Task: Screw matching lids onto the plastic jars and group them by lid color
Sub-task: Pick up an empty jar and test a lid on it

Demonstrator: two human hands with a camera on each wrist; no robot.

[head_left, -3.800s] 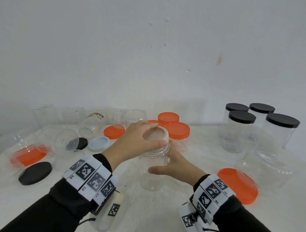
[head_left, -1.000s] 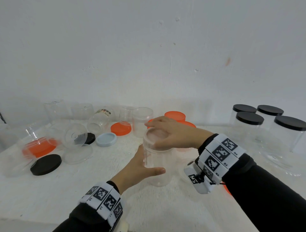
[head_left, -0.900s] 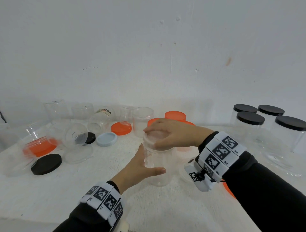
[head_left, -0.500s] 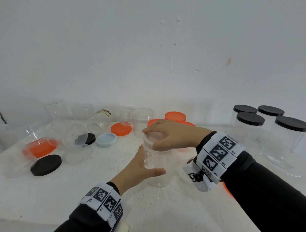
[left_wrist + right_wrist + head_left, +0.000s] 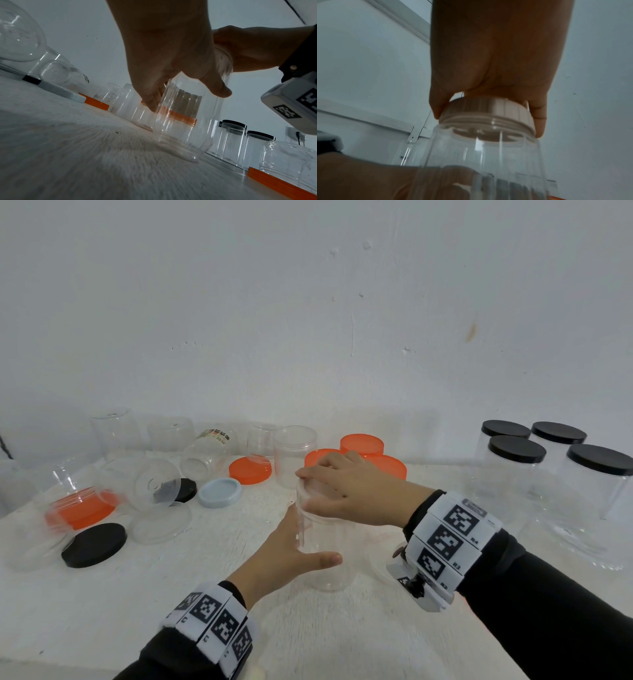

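Nearest, left hand [image 5: 291, 556] wrapped around the side of a clear plastic jar [image 5: 329, 559] standing upright on the white table [image 5: 102, 604], apparently to stop it spinning; just above, right hand [image 5: 356, 491] clamped over its translucent lid [image 5: 488, 115], fingertips [image 5: 538, 119] curled round the ribbed edge, likely for twisting it onto the threads. Farther back, loose orange lids [image 5: 250, 470], a black lid [image 5: 94, 544] and open jars at left; black-lidded jars [image 5: 517, 460] grouped together at far right, seemingly sorted by color.

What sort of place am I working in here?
Probably a staged sorting setup, not a kitchen: a bare white table against a plain white wall, holding only empty clear plastic jars and loose orange lids.
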